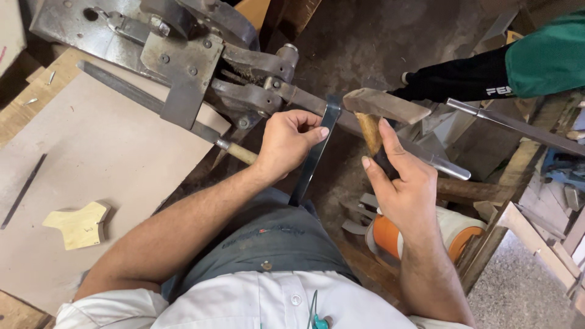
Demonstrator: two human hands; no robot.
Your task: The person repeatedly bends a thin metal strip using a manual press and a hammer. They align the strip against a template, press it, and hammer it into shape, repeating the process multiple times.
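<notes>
My left hand point(286, 141) pinches the upper end of a narrow dark metal strip point(314, 159) that hangs down toward my lap. My right hand point(399, 176) grips the wooden handle point(369, 131) of a tool whose flat grey head point(385, 105) sits just above the fingers, close to the strip's top end. Both hands are held in front of a heavy grey metal bench machine point(183, 55) with pivoting arms and a long lever point(439, 163).
A brown board point(91, 152) on the left carries a pale Y-shaped wooden piece point(78, 225) and a thin dark rod point(23, 190). A long file point(146, 100) lies under the machine. An orange-and-white roll point(420, 234) stands low right. Another person's green-and-black sleeve point(506, 70) reaches in upper right.
</notes>
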